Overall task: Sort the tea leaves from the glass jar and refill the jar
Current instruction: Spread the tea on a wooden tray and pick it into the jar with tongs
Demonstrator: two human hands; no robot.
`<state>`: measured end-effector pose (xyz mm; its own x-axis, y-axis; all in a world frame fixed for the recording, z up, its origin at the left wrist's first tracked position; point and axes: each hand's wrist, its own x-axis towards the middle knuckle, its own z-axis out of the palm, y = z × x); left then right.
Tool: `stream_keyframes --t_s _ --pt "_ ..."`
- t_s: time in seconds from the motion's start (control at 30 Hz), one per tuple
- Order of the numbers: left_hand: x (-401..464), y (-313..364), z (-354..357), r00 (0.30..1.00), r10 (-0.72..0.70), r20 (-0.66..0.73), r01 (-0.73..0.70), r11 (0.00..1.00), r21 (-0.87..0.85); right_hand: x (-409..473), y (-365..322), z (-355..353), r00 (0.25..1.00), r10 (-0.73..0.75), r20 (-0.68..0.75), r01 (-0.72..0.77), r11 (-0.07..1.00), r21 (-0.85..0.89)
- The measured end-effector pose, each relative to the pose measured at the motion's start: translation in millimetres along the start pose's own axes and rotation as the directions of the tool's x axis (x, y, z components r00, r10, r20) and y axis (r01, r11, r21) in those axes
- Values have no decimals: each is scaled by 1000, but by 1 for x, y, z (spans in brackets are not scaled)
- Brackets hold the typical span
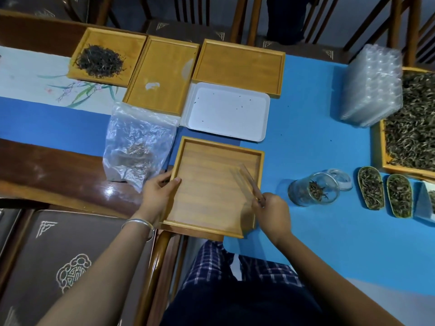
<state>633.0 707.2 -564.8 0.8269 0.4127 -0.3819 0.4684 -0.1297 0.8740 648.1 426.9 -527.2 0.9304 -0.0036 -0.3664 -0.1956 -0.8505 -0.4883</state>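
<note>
Steadying tray point(211, 184) at centre frame with left hand point(157, 191) gripping its edge, right hand point(270, 210) pinching blurred tweezers point(247, 180), best kept low for picking.

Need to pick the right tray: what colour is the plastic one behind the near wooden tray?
White, with a few dark specks, the plastic tray shows best in the head view.

The near wooden tray point(211, 184) is pale, matt, with straight grain. The counter point(58, 170) is dark, glossy polished wood under a smooth matt blue cover point(317, 128). The glass jar point(313, 192) is clear and shiny; the plastic bag point(138, 142) is thin, crinkled, glossy. The white tray point(227, 111) looks smooth.
</note>
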Motion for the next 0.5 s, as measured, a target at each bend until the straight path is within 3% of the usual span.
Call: stream_keyframes --t_s 0.5 --pt "38 2 13 994 -23 -110 35 994 107 41 -4 19 991 132 -29 -132 991 -11"
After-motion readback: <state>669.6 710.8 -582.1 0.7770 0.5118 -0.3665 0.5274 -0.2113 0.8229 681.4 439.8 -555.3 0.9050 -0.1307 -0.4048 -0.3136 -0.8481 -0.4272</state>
